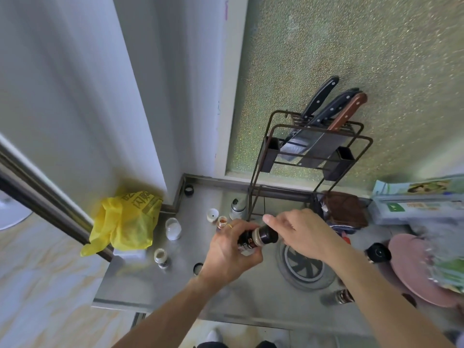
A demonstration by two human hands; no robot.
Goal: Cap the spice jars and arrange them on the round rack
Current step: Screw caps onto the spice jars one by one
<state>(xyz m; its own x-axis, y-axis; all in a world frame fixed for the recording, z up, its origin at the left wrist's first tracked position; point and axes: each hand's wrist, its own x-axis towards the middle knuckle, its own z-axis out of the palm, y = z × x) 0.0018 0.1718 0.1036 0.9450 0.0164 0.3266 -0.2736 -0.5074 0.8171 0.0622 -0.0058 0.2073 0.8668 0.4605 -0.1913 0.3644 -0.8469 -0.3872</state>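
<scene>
Over steel counter [251, 297]: left hand [226, 249] grips cylindrical jar [251, 241], right hand [301, 234] on dark cap [267, 234].

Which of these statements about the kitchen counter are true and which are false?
1. The left hand holds a dark jar. True.
2. The right hand rests on the pink plate. False: it is at the jar's cap.
3. The yellow bag lies right of the rack. False: it lies at the far left.
4. Knives stand in the wire holder. True.
5. Every jar is capped. False: the white jar stands open.
</scene>
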